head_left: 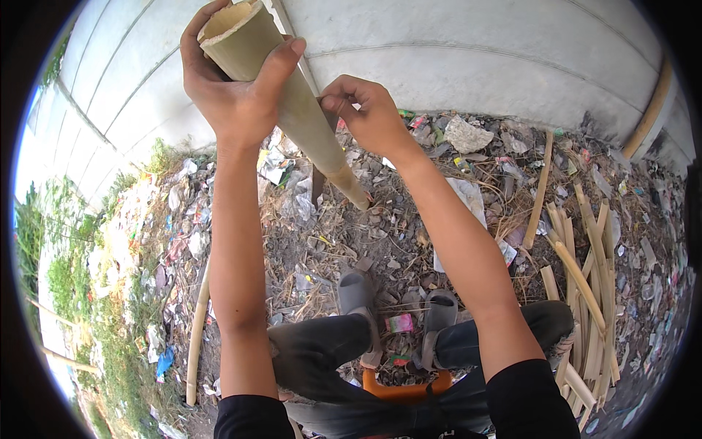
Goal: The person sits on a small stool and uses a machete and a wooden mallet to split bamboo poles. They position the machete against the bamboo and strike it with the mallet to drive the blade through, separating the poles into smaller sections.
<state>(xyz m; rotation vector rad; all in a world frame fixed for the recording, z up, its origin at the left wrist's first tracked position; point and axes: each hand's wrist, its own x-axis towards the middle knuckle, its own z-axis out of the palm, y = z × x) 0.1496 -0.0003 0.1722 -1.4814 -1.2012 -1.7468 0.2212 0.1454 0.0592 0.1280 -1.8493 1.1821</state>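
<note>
A thick pale-green bamboo pole slants from the upper left, its hollow, rough-cut end raised toward me and its far end near the ground. My left hand is wrapped round it just below the open end, with the thumb along its right side. Beside the pole's right side, my right hand is closed, thumb and fingers pinching a dark, flat, blade-like piece. The bamboo partly hides this piece. A dark strip shows behind the pole lower down; whether the two are one thing I cannot tell.
Split bamboo strips lie piled at the right, and a single pole lies at the left. A pale wall runs across the back. Litter and a whitish rock cover the ground. An orange seat shows beneath me.
</note>
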